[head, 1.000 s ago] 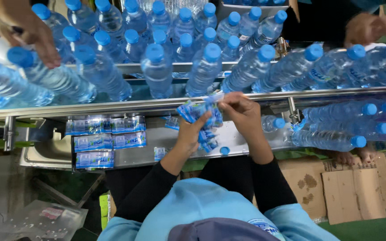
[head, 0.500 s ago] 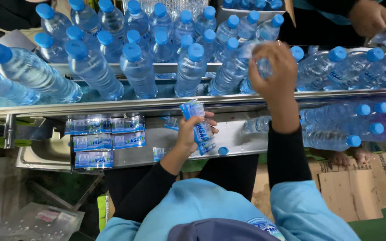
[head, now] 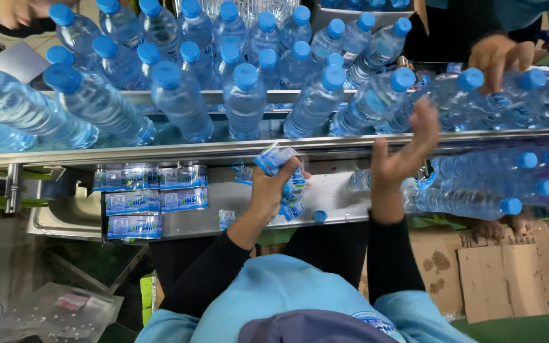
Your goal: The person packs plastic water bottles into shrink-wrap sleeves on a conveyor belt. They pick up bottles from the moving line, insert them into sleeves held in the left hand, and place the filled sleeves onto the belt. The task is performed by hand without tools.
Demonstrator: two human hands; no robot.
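Labels point(head: 282, 171), a bunched sheaf of blue-and-white bottle sleeves, sit clamped in the left hand point(head: 268, 194), sticking out above and to the right of its fingers, just under the steel rail point(head: 160, 154). Well to the right of that hand, the right hand point(head: 408, 149) is spread open and holds nothing, its fingertips up against the lying bottles point(head: 471, 95) across the rail (whether they actually touch one I cannot tell). The left palm hides how many sleeves are in the bunch, and their print is too small to make out. Another person's hand point(head: 500, 57) reaches in just above the right hand, its arm cut off by the frame's edge. Half a second ago the right hand was higher among the bottles; it has since dropped back toward the rail, while the left kept its grip.
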